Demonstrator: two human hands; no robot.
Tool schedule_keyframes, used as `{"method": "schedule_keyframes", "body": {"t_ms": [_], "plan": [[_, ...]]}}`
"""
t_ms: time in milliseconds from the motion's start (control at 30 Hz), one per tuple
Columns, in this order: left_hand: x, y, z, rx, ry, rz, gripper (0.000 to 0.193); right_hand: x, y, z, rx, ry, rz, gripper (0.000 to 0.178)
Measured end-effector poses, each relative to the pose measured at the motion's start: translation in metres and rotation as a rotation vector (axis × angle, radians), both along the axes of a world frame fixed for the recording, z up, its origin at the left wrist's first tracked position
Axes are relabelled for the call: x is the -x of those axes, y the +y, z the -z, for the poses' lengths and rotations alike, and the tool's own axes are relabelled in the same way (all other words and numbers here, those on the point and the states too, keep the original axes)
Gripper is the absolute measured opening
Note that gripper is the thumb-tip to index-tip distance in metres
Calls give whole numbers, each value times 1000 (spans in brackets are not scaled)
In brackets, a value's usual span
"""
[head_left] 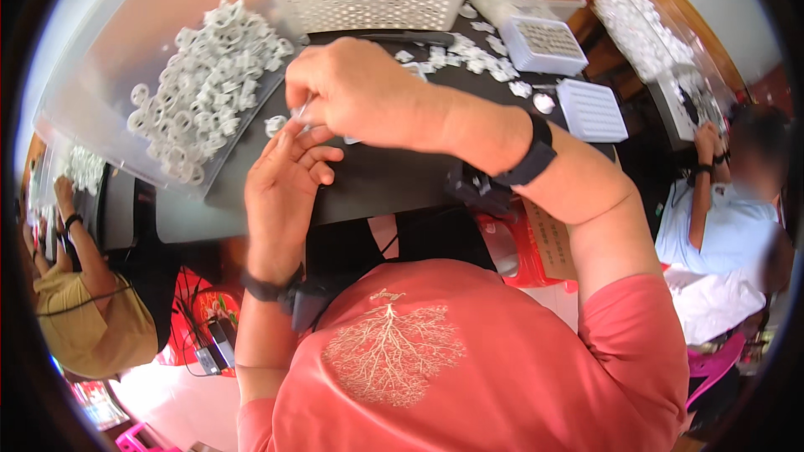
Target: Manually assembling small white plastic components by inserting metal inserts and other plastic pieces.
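Observation:
Over the dark table my right hand [356,88] reaches across to the left, its fingers pinched on a small clear-white plastic part [301,109]. My left hand [285,180] is palm up just below, with its thumb and fingertips closed around the lower side of the same part. Fingers cover most of the part, so its exact shape is hidden. Close beside the left fingertips, a small round white plastic piece [275,125] lies on the table. To the left, a tilted clear plastic bin [92,109] holds a heap of white ring-shaped plastic parts [209,88].
A white perforated basket [368,2] stands behind my hands, a black long tool [389,38] before it. Right of them are scattered white parts [477,59], a filled tray [548,40] and a pale tray with rows of holes [593,109]. People work at both sides.

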State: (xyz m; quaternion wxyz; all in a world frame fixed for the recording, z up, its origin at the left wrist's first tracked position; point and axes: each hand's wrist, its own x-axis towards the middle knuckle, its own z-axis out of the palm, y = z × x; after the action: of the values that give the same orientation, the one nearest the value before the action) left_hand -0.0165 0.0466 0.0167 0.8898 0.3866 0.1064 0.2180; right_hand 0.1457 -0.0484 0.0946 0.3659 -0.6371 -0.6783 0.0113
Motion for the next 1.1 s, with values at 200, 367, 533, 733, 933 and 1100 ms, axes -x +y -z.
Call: {"method": "schedule_keyframes", "body": {"t_ms": [200,367,533,733,933,1100], "plan": [[-14,-28,3,14,-59,161,30,34,-69,25,-53,935,-32,4],[-18,-51,1,40,72,114,14,27,-100,56,-199,787,114,17],[-22,-62,1,-2,85,90,15,19,-115,57,-251,449,170,25],[-25,-68,1,-32,62,98,15,24,-117,55,-211,429,166,30],[-22,-65,1,-45,30,144,16,25,-118,64,-177,919,81,17],[-21,-63,7,-34,38,165,19,28,-121,52,-118,1094,66,12]]}}
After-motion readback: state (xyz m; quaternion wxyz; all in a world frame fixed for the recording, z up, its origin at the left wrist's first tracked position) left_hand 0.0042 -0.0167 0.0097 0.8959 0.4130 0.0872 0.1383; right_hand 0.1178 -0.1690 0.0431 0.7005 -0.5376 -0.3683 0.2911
